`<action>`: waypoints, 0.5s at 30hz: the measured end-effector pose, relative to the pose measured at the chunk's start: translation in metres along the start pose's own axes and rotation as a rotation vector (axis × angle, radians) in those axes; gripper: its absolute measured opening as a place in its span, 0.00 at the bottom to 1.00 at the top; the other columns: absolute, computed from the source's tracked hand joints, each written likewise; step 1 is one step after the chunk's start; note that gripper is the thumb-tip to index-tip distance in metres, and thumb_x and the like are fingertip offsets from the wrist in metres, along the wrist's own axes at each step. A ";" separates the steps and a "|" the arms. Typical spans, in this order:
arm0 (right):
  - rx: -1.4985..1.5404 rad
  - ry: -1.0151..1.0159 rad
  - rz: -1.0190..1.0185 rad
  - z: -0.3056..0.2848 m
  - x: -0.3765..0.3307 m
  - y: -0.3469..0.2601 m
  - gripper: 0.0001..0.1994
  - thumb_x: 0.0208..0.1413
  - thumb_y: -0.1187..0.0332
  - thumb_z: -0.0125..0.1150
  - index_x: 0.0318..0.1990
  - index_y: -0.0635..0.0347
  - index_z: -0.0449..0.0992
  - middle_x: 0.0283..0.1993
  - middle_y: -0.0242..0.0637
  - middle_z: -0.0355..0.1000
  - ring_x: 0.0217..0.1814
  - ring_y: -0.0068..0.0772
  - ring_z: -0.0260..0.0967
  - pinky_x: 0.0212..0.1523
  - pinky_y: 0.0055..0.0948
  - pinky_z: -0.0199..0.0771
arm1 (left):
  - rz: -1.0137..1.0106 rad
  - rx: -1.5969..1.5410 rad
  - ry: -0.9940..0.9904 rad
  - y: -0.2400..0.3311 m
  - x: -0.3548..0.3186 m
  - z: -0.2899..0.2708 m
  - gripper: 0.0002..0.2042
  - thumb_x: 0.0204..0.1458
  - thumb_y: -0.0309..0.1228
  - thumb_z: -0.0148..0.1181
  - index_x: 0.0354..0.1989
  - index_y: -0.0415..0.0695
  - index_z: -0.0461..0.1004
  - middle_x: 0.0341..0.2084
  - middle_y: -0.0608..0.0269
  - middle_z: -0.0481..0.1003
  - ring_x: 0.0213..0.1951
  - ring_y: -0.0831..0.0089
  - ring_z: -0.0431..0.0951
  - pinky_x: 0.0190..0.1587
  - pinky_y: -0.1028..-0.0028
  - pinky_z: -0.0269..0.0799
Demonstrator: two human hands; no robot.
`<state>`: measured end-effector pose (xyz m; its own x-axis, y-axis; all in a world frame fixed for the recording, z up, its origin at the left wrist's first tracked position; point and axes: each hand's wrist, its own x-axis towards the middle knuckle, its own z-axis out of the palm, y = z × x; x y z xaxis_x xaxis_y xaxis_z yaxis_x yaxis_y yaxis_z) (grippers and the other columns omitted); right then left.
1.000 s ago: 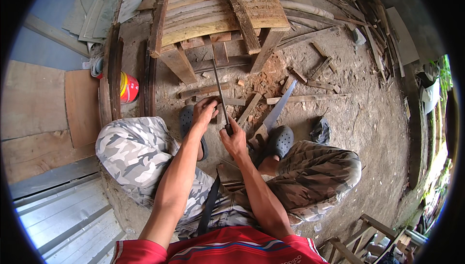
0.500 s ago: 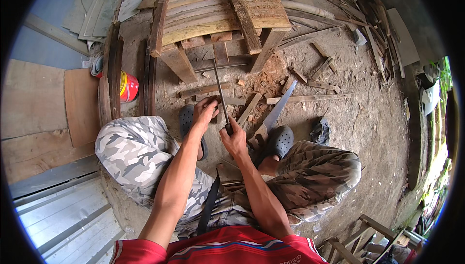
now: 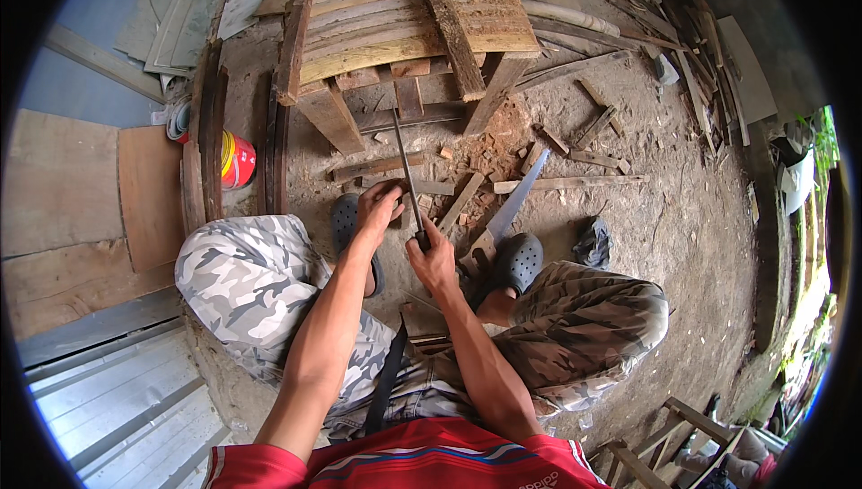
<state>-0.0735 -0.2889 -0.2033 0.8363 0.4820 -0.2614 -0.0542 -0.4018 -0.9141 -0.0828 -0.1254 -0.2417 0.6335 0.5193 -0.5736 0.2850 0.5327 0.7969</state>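
My right hand is closed around the dark handle of a long, thin blade, which points away from me toward the wooden bench. Seen nearly edge-on, the blade does not show whether it has teeth. Just left of it, my left hand has its fingers curled close to the blade; a small dark thing by the fingertips is too hidden to name. A handsaw with a wooden handle lies on the ground beside my right shoe. Short wood offcuts lie just beyond my hands.
The slatted wooden bench stands ahead, with sawdust and chips by its legs. Dark planks and a red bucket are at the left. A black plastic bag lies right of my shoe. Scrap wood lines the right wall.
My hands and the blade keep almost the same position. In the lower right corner, more of a grey and red shape shows beyond the wooden frame.
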 end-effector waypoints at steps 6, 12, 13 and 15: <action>-0.036 -0.013 -0.021 0.001 0.000 0.003 0.30 0.52 0.66 0.58 0.65 0.60 0.69 0.37 0.55 0.78 0.26 0.36 0.72 0.34 0.36 0.73 | -0.006 -0.014 0.019 0.001 -0.003 -0.001 0.12 0.61 0.30 0.61 0.52 0.44 0.78 0.47 0.65 0.79 0.49 0.76 0.78 0.50 0.73 0.80; 0.013 -0.018 -0.025 0.000 0.000 0.000 0.29 0.52 0.67 0.58 0.65 0.60 0.69 0.38 0.55 0.78 0.27 0.35 0.72 0.35 0.35 0.73 | 0.001 -0.025 -0.009 0.001 -0.004 -0.001 0.12 0.61 0.30 0.61 0.52 0.44 0.78 0.48 0.65 0.79 0.49 0.75 0.78 0.51 0.72 0.80; 0.008 -0.021 -0.028 0.000 0.000 -0.001 0.29 0.52 0.68 0.58 0.65 0.60 0.69 0.38 0.55 0.78 0.28 0.35 0.72 0.35 0.35 0.74 | 0.003 -0.025 -0.007 0.000 -0.003 -0.002 0.12 0.61 0.30 0.61 0.52 0.44 0.78 0.48 0.65 0.79 0.49 0.75 0.78 0.51 0.72 0.80; -0.001 -0.026 -0.033 -0.001 0.000 -0.004 0.29 0.52 0.68 0.58 0.65 0.60 0.69 0.38 0.54 0.78 0.29 0.35 0.73 0.36 0.34 0.74 | 0.006 -0.022 -0.002 -0.001 -0.002 -0.003 0.12 0.61 0.30 0.61 0.52 0.44 0.78 0.48 0.65 0.79 0.49 0.75 0.78 0.51 0.72 0.80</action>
<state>-0.0727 -0.2878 -0.1997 0.8231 0.5152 -0.2389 -0.0259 -0.3861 -0.9221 -0.0862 -0.1251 -0.2420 0.6364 0.5216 -0.5683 0.2649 0.5442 0.7960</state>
